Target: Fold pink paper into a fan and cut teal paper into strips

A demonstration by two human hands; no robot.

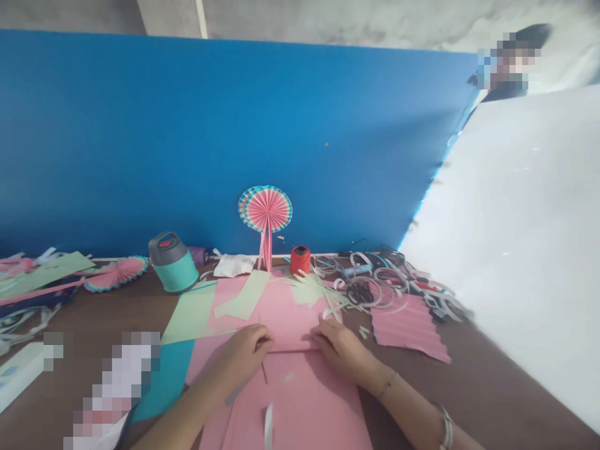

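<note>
Both my hands rest on a pink paper sheet (pixel 300 400) lying on the brown table (pixel 79 337). My left hand (pixel 244 353) has its fingers curled and pinches the folded far edge of the pink sheet. My right hand (pixel 342 350) presses and pinches the same fold from the right side. Beyond the fold lie more pink paper (pixel 281 309) and pale green sheets (pixel 194 312).
A pleated pink sheet (pixel 410 328) lies to the right, with scissors and paper strips (pixel 375 281) behind it. A red thread spool (pixel 300 259), a teal flask (pixel 173 262), a standing paper fan (pixel 265 209) and a flat fan (pixel 117 272) line the blue partition (pixel 187 137). A teal sheet (pixel 169 375) lies left.
</note>
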